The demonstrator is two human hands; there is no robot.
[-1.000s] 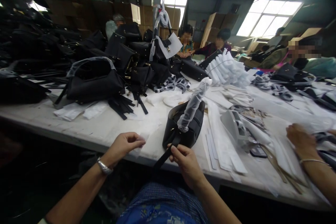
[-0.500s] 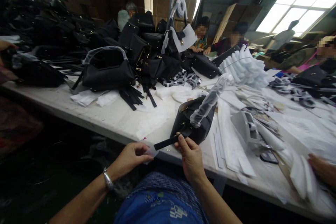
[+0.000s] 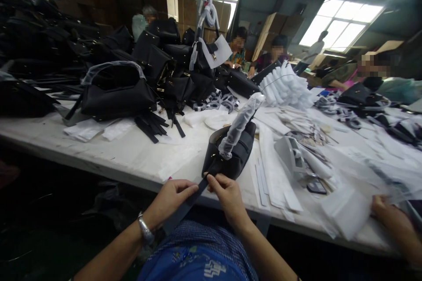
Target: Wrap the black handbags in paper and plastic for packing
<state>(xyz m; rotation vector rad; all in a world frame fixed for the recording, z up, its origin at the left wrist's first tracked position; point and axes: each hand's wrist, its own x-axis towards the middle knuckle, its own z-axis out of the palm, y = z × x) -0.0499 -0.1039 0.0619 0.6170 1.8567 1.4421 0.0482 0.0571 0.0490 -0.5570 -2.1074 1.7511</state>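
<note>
Near the table's front edge stands a small black handbag (image 3: 244, 147), its raised handle (image 3: 238, 129) wrapped in clear plastic film. A flat black strap (image 3: 202, 185) comes off the bag's near side toward me. My left hand (image 3: 174, 197) pinches this strap between thumb and fingers just beyond the edge. Closer to the bag, my right hand (image 3: 227, 195) pinches the same strap, fingertips nearly at the bag's lower side. Below my left hand hangs a dim translucent strip (image 3: 180, 217); whether it is film or strap I cannot tell.
Another black handbag (image 3: 118, 99) with a wrapped handle sits left, beside loose black straps (image 3: 151, 127). A bundle of white padding (image 3: 286, 85) lies behind. To the right are white strips (image 3: 272, 171) and a tape dispenser (image 3: 292, 158). A co-worker's hand (image 3: 392, 215) reaches in at right.
My left hand has moved from the strap's film-covered end to a grip closer to my right hand. The view has turned right. At right, the co-worker's hand now shows beside white sheets.
</note>
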